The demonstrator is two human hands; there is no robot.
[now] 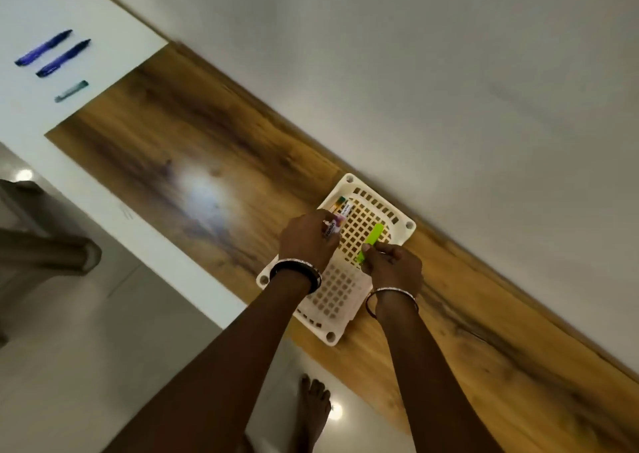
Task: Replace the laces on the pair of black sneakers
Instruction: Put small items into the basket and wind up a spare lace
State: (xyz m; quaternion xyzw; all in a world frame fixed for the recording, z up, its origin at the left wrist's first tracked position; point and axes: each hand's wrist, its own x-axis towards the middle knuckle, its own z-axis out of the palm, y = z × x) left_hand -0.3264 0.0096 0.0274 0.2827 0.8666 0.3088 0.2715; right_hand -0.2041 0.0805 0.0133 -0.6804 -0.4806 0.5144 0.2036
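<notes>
the right hand [394, 267] has its grip pinched on the near end of a green marker [371, 240]. the marker's length runs out from the fingers toward the wall, over a white basket [409, 225]. the left hand [306, 241] grips a white-labelled marker [331, 227], pointing likewise, at the basket's left side. the basket sits on the wooden bench [173, 124]. two purple pens [43, 48] lie far off to the left.

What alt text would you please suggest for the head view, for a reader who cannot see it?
Over a white perforated basket on a wooden counter, the person's left hand holds a white labelled pen and the right hand pinches a green highlighter. Two blue pens lie at far left.
</notes>
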